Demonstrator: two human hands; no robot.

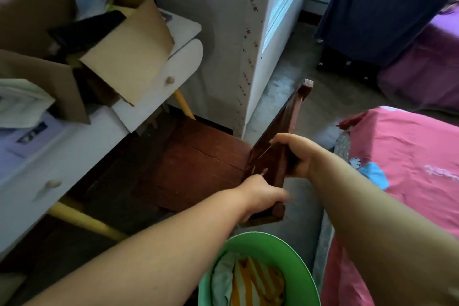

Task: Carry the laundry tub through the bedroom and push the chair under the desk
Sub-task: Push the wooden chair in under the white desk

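Note:
A dark red-brown wooden chair (198, 161) stands in front of me, its seat partly under the white desk (82, 139). My left hand (260, 196) grips the near end of the chair's backrest. My right hand (295, 154) is wrapped around the backrest a little further along. The green laundry tub (295, 256) sits low at the bottom edge between my arms, holding folded clothes, one striped orange and white. Neither hand touches the tub.
The desk has yellow legs (84, 218), wooden drawer knobs and open cardboard boxes (124, 52) on top. A white cabinet (250, 45) rises behind the chair. A bed with a pink sheet (407, 169) lies close on the right; purple bedding (427, 74) lies further back.

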